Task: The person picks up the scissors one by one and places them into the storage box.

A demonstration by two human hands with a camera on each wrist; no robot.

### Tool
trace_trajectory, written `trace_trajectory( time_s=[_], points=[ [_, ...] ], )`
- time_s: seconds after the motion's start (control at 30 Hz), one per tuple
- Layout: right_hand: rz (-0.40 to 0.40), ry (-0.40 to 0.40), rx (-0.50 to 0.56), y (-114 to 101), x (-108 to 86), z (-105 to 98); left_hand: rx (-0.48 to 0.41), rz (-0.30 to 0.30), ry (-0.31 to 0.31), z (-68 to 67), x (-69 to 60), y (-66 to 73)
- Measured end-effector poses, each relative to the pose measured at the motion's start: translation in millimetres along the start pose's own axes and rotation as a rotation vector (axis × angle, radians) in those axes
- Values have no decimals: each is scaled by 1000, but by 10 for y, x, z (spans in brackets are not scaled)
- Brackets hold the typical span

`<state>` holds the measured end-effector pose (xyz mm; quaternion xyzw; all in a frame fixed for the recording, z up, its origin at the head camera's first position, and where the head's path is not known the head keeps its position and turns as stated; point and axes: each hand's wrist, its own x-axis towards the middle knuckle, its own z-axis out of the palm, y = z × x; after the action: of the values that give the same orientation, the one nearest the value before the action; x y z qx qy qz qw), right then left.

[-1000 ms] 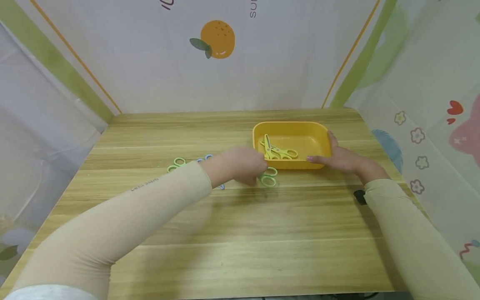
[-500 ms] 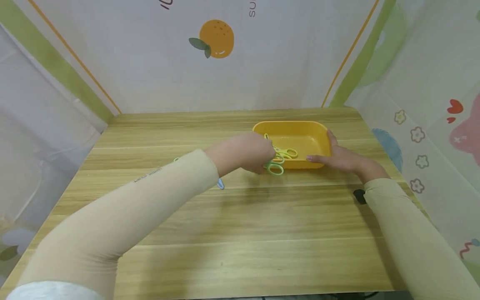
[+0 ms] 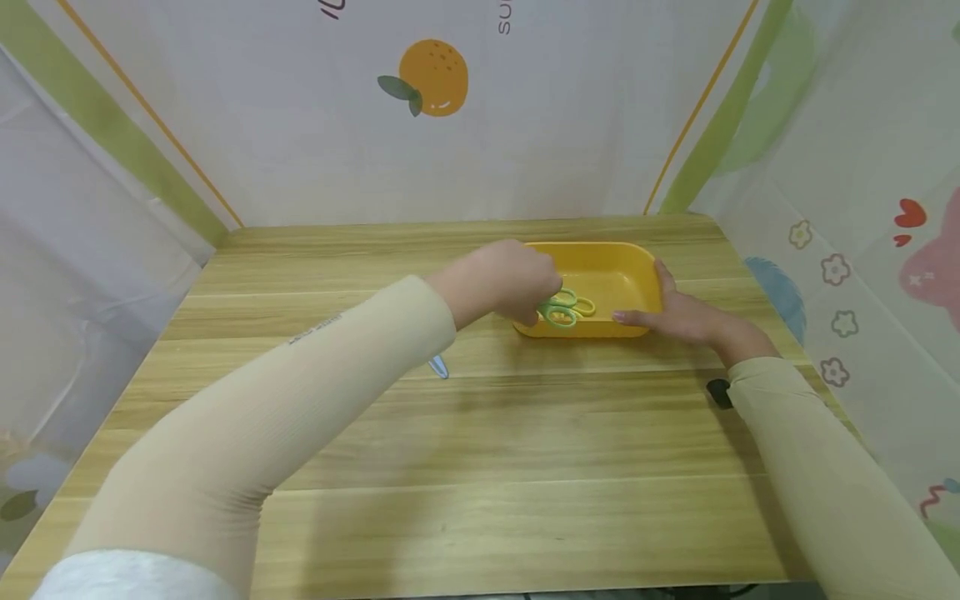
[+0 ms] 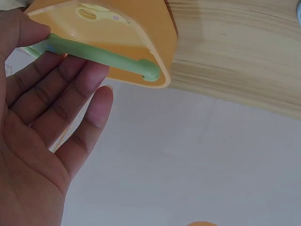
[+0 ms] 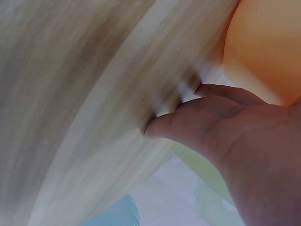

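My left hand (image 3: 517, 279) pinches a pair of light green scissors (image 4: 103, 57) between thumb and fingers over the left part of a yellow plastic bin (image 3: 592, 331). In the head view the handle loops point toward the bin's near wall. Yellow scissors (image 4: 96, 13) lie inside the bin, mostly covered by the left hand in the head view. At the bin's right end my right hand (image 3: 686, 317) is spread, the thumb along the near rim and the fingers by the far side. Its fingertips touch the table in the right wrist view.
The blue tip of a pair of scissors (image 3: 440, 367) shows on the table beside the left sleeve, which hides the rest. A small black object (image 3: 718, 393) sits near the right sleeve. Printed curtains (image 3: 562, 125) stand behind the wooden table (image 3: 525, 467).
My left hand has lifted the green scissors from the table and carried them up, away and slightly right over the bin. The right hand and bin stay where they were.
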<state>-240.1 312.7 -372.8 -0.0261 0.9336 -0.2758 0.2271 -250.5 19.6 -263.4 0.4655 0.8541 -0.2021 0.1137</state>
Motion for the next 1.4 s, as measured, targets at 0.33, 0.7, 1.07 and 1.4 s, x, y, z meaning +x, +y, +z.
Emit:
trace_trajectory(
  time_s=[0.33,0.7,1.07,1.4],
  points=[
    [-2,-15,14,1,-16,-5,0,-8,-4,-55,88,-49],
    [7,-13,33,24,-29,-5,-4,18,0,-79,155,2],
    [11,-17,40,48,-5,4,-40,1,5,-115,239,17],
    [3,4,36,31,0,12,-75,-12,-22,-56,350,7]
  ],
)
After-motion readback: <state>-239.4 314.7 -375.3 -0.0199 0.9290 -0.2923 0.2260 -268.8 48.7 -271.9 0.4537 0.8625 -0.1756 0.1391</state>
